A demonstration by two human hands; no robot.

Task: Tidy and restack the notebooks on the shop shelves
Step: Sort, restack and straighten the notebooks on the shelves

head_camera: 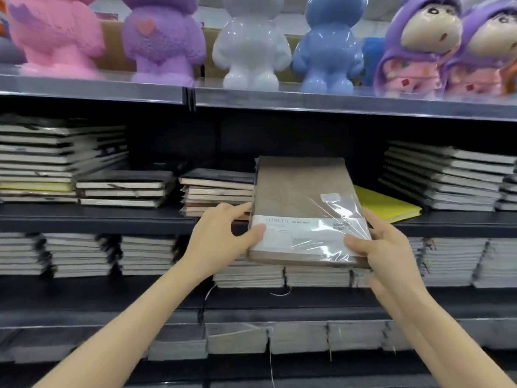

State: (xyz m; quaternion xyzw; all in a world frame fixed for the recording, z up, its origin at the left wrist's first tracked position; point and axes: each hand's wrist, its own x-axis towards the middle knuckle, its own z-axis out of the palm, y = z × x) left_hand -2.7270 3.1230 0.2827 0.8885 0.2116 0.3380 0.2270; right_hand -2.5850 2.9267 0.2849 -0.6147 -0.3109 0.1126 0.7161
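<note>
A brown notebook (302, 191) in clear wrap with a white paper band juts out of the middle shelf (92, 218); it looks like the top of a small stack. My left hand (221, 233) grips its near left corner, thumb on the band. My right hand (383, 247) grips its near right corner, thumb on top. A yellow notebook (386, 204) lies flat just to its right. A short stack of dark-covered notebooks (215, 191) sits to its left.
Taller notebook stacks stand at the left (42, 161) and right (444, 177) of the middle shelf, with more stacks on the lower shelves (84, 254). Plastic-wrapped toy figures (251, 43) line the top shelf. The shelf edge above (335, 103) overhangs the notebooks.
</note>
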